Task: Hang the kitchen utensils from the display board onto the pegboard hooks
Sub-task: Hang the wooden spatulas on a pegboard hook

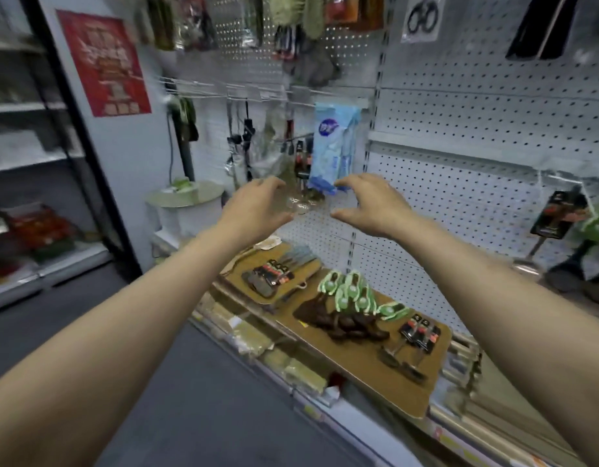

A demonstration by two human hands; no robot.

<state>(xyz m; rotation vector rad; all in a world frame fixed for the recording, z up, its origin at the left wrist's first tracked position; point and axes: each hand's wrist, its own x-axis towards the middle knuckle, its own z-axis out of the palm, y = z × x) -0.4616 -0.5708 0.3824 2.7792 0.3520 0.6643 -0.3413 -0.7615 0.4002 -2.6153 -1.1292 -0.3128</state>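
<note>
- My left hand [257, 205] is raised in the middle of the frame, fingers loosely curved and relaxed. Its fingertips sit in front of some clear, glassy packaging [300, 202]; I cannot tell whether they touch it or merely hover before it.
- My right hand [372, 203] is raised just to the right of it, fingers bent in a loose claw with nothing gripped. The fingertips are right at the bottom edge of a blue packet [333, 146] hanging from a hook on the pegboard [476, 129]; contact is unclear through the blur.
- The two hands are near each other but apart, with a gap between the thumbs.
- Below the hands, in the lower centre of the frame, lies the brown display board [358, 358], flat on a shelf edge.
- On it, towards its right end, I see a cluster of green-carded utensils [353, 293] with dark ends, and further right a few black-and-red carded utensils [419, 332].
- A second brown board [257, 284] lies just beyond, towards the centre, carrying more black-and-red carded items [274, 271].
- At the upper left of the frame a red poster [104, 62] is stuck on the wall.
- At the top right a pair of scissors in a packet [422, 16] hangs on the pegboard.
</note>
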